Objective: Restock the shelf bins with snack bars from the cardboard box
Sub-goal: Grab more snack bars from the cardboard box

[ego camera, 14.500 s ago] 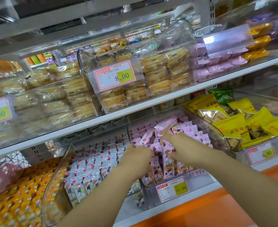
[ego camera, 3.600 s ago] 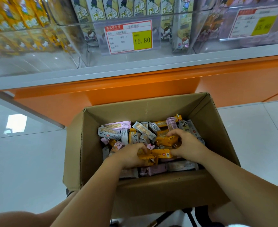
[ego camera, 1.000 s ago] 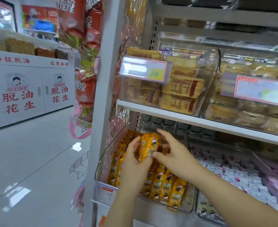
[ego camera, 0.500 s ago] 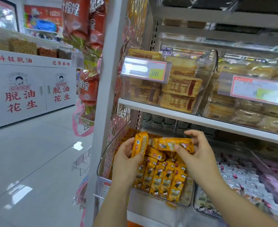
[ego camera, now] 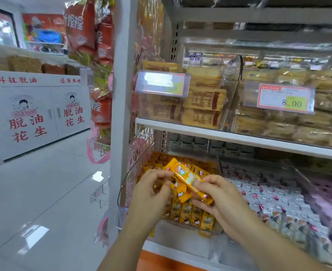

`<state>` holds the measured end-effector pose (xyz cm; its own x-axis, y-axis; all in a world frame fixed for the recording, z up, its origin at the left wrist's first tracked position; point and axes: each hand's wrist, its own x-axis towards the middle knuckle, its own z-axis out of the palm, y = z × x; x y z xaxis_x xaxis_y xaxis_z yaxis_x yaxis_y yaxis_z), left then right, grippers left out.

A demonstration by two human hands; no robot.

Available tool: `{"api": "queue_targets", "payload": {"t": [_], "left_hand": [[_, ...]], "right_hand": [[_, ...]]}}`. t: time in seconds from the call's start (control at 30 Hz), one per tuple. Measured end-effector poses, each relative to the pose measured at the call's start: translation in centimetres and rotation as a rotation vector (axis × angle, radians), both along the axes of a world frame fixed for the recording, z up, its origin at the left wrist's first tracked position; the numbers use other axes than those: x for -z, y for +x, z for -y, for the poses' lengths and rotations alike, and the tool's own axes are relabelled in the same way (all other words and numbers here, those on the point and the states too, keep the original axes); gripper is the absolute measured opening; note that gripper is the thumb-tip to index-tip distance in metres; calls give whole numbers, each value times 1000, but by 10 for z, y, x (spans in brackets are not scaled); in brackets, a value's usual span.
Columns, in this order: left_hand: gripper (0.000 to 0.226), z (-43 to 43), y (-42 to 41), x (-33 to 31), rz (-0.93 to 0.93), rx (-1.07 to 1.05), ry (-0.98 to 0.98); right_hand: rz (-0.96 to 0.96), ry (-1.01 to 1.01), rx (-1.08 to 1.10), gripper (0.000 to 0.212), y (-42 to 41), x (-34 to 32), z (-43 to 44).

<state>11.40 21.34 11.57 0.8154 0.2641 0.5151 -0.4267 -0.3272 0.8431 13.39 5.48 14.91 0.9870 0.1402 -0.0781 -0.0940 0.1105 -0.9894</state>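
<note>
Both hands hold a small bunch of orange snack bars [ego camera: 184, 180] just above the clear bin of orange bars [ego camera: 190, 214] at the left end of the lower shelf. My left hand [ego camera: 151, 194] pinches the bunch's left end. My right hand [ego camera: 218, 196] grips its right end from below. The bars lie slanted, high at the left. The cardboard box is out of view.
To the right sit a bin of white bars [ego camera: 274, 200] and a bin of pink bars [ego camera: 329, 208]. The upper shelf [ego camera: 239, 138] carries clear bins of cakes with price tags [ego camera: 278, 98]. A grey upright post [ego camera: 122, 94] with hanging red snack bags [ego camera: 89, 32] stands left.
Half a second ago each hand held separate orange bars apart. The hands have come together lower over the bin, and the bars are now bunched between them.
</note>
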Motion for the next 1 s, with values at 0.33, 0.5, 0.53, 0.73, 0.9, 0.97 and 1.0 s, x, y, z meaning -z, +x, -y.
{"api": "queue_targets", "payload": {"t": [0.33, 0.5, 0.53, 0.73, 0.9, 0.97, 1.0], "left_hand": [[62, 6, 8, 4, -30, -51, -114], [63, 8, 12, -2, -55, 82, -604], [64, 8, 13, -5, -36, 77, -716], [56, 16, 12, -9, -51, 79, -1061], [23, 18, 8, -1, -265, 147, -726], [23, 16, 10, 4, -359, 133, -414], [24, 16, 11, 7, -376, 130, -319]], "right_hand": [[69, -244, -208, 29, 1, 8, -9], [154, -388, -165, 29, 3, 2, -8], [150, -382, -127, 28, 3, 3, -7], [91, -216, -123, 21, -6, 13, -13], [137, -29, 45, 21, 5, 6, -11], [176, -69, 30, 22, 11, 1, -7], [200, -128, 9, 22, 14, -1, -5]]}}
